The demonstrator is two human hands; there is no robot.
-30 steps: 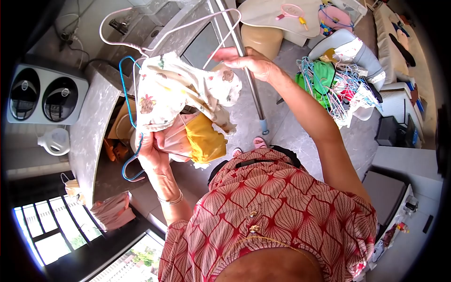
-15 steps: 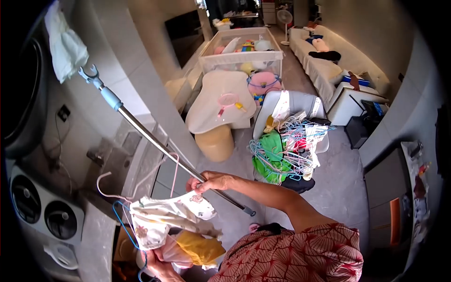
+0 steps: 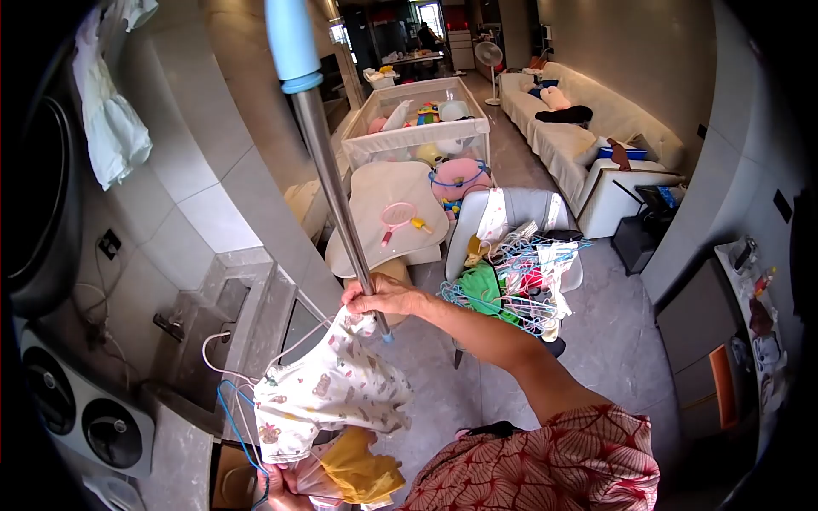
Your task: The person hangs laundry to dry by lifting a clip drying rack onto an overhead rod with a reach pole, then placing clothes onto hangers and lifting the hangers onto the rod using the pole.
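My right hand (image 3: 375,295) is closed round a metal pole (image 3: 328,162) with a light blue end, and a corner of the white printed garment (image 3: 328,387) is at its fingers. That garment hangs from a pink hanger (image 3: 223,371). At the bottom left my left hand (image 3: 279,490) is closed on the hangers beside a blue hanger (image 3: 237,426). Yellow and pink cloth (image 3: 362,467) hangs just right of it, under the white garment.
A grey chair (image 3: 469,223) holds a heap of hangers (image 3: 545,277) and a green cloth (image 3: 480,288). Behind are a cream table (image 3: 383,192), a playpen (image 3: 417,134) and a sofa (image 3: 545,128). A stone sink (image 3: 200,341) is at left; a white garment (image 3: 111,128) hangs above.
The view has tilted up towards the room. My right hand, apart from the garment's corner earlier, has closed round the pole, which now stands more upright. The white garment hangs more spread out.
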